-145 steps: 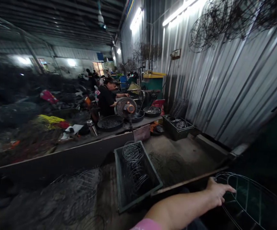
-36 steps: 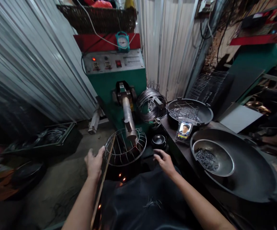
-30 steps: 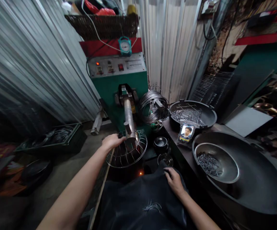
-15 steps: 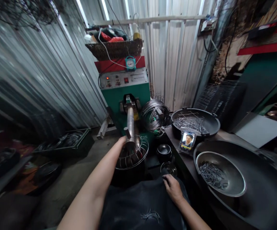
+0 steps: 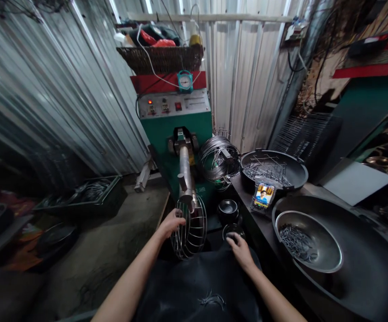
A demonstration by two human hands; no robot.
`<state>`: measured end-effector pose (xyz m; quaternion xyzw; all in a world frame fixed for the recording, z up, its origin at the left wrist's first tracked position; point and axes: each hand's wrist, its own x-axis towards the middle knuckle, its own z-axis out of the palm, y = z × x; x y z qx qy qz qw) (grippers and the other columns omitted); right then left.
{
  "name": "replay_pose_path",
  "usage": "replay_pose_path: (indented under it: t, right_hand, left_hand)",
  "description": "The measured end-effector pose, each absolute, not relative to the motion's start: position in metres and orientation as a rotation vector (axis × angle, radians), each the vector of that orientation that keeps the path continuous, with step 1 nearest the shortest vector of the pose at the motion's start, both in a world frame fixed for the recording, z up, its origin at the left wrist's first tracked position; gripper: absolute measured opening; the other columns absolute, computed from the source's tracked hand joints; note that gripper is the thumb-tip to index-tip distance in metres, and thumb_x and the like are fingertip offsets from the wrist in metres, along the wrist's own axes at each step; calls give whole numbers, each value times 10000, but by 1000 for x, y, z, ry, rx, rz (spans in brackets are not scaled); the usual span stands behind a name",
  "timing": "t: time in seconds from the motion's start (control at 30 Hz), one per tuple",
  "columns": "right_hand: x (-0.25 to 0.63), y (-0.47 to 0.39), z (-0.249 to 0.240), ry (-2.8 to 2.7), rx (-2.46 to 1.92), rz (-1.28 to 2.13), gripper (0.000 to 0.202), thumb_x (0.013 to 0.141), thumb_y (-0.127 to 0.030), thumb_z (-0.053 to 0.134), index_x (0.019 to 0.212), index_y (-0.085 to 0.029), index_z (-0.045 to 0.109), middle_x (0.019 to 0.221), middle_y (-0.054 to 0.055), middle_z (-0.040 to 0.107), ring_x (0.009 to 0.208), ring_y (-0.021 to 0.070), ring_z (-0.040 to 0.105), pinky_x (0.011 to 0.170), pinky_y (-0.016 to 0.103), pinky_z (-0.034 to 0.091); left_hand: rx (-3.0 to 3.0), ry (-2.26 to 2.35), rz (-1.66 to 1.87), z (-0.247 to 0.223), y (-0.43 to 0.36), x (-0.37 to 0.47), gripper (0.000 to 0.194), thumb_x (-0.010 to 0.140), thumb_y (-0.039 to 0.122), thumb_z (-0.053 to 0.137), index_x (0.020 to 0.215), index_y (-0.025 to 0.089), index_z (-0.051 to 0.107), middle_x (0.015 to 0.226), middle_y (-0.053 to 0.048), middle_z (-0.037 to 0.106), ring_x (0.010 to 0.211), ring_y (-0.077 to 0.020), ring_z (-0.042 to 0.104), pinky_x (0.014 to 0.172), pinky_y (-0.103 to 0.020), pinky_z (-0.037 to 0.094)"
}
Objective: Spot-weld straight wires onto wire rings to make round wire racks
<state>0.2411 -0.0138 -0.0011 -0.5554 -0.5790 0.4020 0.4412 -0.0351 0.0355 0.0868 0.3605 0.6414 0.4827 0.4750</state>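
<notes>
My left hand (image 5: 173,222) is closed on the left rim of a round wire basket (image 5: 198,235). The basket stands tilted on its side, below the metal arm (image 5: 185,172) of a green machine (image 5: 175,127). My right hand (image 5: 240,250) is over the right side of my lap, fingers curled together; whatever is between them, if anything, is too small to make out. A bunch of short curved wire pieces (image 5: 212,300) lies on the dark apron (image 5: 180,286) across my lap.
On the right bench, a steel bowl (image 5: 334,264) of wire pieces sits in a big black pan (image 5: 375,273). Behind it, another pan (image 5: 297,172) holds bent wires. A wire coil (image 5: 218,158) is beside the machine. A green tray (image 5: 113,201) sits at left.
The wire basket has turned from lying nearly flat to standing on its side and come closer with my left hand. My right hand has shifted slightly.
</notes>
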Motion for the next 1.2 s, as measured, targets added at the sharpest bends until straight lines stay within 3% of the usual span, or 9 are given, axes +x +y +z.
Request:
replay_pose_path:
  t: [0.17, 0.33, 0.77, 0.97, 1.2]
  right_hand:
    - [206, 9, 56, -1379, -1263, 1247, 358, 734, -445, 573, 943, -164, 646, 866, 60, 666, 789, 200, 602, 645, 287, 469]
    - [182, 10, 92, -1443, -1187, 1416, 309, 713, -419, 593, 859, -154, 657, 768, 24, 644, 714, 158, 569, 625, 253, 435]
    - [167, 9, 99, -1473, -1219, 1359, 152, 664, -306, 604, 686, -157, 619, 637, -11, 601, 629, 132, 536, 627, 247, 425]
    - [166, 5, 96, -1483, -1257, 1325, 142, 686, -302, 564, 666, -163, 580, 602, -30, 546, 587, 114, 491, 561, 222, 390]
    - [154, 26, 107, -1577, -1268, 1185, 109, 700, -264, 544, 663, -163, 563, 610, -32, 533, 605, 111, 479, 588, 225, 374]
  left_hand:
    - [928, 1467, 1202, 57, 10, -26, 322, 440, 99, 565, 747, 180, 510, 658, 20, 521, 616, -126, 485, 547, -226, 373]
    - [916, 1354, 1329, 39, 6, -21, 376, 472, 134, 615, 827, 192, 505, 767, 0, 554, 759, -156, 526, 639, -248, 420]
    - [837, 1244, 1406, 30, 7, -15, 416, 472, 163, 665, 839, 204, 472, 787, 4, 571, 756, -160, 558, 646, -266, 441]
    - [763, 1208, 1399, 31, 8, -10, 438, 445, 158, 689, 816, 197, 459, 713, 34, 531, 637, -115, 523, 570, -235, 422]
    - [636, 1249, 1355, 36, 3, -8, 426, 467, 220, 714, 804, 198, 453, 763, 25, 501, 648, -117, 533, 550, -254, 456]
